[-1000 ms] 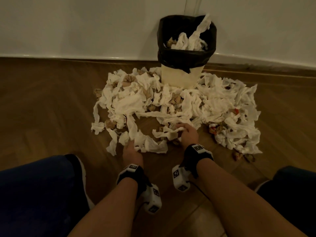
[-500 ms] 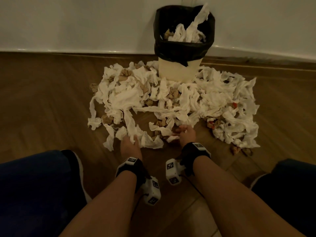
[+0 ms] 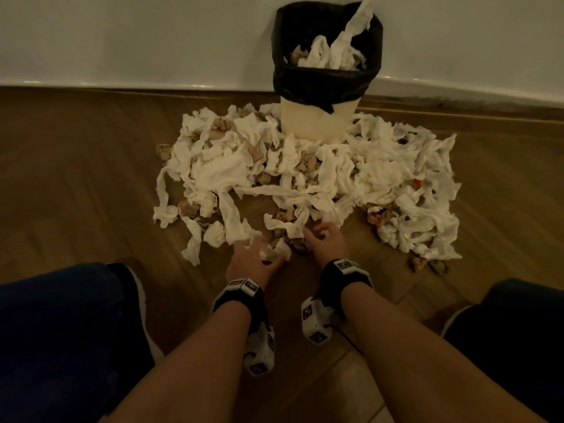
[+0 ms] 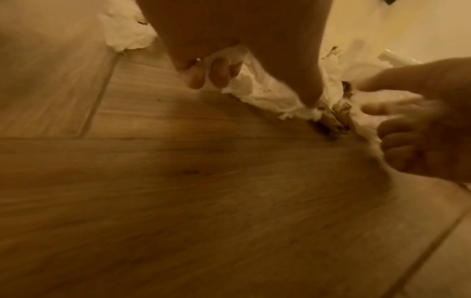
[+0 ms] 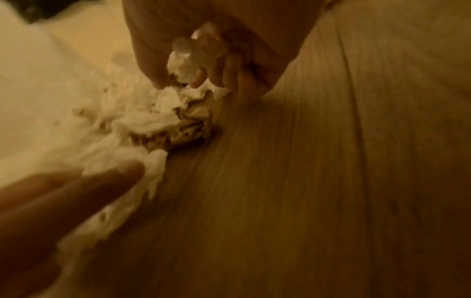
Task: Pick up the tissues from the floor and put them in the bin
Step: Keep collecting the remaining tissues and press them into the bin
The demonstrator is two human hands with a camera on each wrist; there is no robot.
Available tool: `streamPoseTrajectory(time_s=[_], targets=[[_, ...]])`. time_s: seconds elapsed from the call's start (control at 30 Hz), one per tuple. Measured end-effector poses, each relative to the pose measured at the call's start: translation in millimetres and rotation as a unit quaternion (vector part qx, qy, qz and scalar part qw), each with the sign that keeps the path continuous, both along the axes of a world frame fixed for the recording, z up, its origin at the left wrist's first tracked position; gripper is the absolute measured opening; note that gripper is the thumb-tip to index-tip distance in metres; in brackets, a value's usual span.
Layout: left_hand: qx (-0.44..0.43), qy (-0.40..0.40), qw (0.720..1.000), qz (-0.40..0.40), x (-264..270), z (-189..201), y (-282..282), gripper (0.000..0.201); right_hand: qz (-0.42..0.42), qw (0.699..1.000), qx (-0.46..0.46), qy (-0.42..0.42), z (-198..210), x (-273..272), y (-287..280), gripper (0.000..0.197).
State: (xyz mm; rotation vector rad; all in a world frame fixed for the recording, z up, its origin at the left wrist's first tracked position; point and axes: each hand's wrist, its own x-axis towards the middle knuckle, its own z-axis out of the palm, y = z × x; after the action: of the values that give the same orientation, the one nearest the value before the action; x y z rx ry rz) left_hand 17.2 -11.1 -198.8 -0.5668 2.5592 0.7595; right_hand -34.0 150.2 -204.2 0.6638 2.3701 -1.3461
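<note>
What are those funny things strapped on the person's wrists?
Each bare forearm wears a black wrist strap with a small white box hanging under it. The boxes carry black-and-white square code markings. A thin dark cable runs from the right one. There are no sleeves or gloves on the left hand or right hand.

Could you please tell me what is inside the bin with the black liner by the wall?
Inside the bin lie crumpled white tissues, one strip reaching up over the back rim, and a brownish paper wad at the left. Whatever lies beneath them is covered.
</note>
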Motion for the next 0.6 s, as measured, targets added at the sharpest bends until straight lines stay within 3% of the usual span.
streamPoseTrajectory(time_s=[0.1, 0.23, 0.47, 0.6], targets=[[0.011, -0.011, 1.0, 0.028, 0.7, -1.9, -0.6, 0.042, 0.114, 0.992, 0.058, 0.003, 0.5, 3.9, -6.1, 0.039], [0.022, -0.002, 0.999, 0.023, 3.0, -4.8, -3.2, 0.038, 0.197, 0.97, 0.128, -0.056, 4.6, 1.2, -8.9, 0.053], [0.045, 0.11, 0.99, 0.072, 6.8, -1.5, -4.8, 0.023, 0.233, 0.952, 0.19, -0.054, 6.8, 3.5, -12.3, 0.032], [0.097, 0.148, 0.978, 0.107, 3.9, -0.2, -6.1, 0.054, 0.194, 0.964, 0.181, -0.015, 6.5, 7.3, -10.1, 0.027]])
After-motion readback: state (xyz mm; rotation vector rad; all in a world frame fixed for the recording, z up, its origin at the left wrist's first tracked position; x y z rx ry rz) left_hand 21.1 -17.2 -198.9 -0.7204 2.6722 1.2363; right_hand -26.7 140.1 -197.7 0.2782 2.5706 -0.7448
